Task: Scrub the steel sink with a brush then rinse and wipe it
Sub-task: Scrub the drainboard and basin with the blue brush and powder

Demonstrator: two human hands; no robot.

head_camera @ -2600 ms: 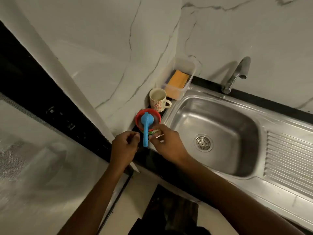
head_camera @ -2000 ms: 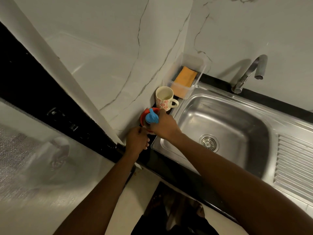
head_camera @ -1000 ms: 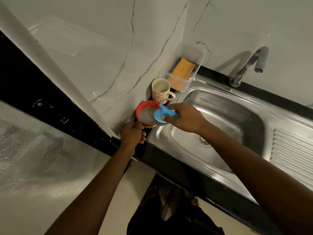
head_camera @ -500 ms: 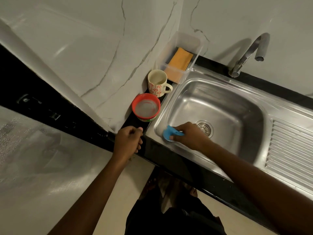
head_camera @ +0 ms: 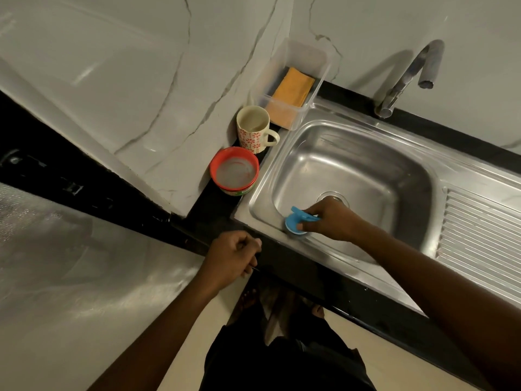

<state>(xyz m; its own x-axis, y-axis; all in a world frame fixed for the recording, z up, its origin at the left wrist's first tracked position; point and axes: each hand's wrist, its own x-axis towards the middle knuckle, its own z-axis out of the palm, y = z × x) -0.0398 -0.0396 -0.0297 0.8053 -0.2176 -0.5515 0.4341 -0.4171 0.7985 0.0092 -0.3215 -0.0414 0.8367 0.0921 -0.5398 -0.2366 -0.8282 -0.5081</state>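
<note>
One blue brush [head_camera: 296, 225], round head.

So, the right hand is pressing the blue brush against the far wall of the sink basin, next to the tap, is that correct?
Not quite: the head view shows the right hand pressing the blue brush against the near-left corner of the sink basin, well away from the tap.

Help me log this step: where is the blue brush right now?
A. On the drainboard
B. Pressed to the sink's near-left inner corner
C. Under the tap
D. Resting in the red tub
B: the right hand holds the blue brush against the steel sink at its near-left inner corner.
</note>
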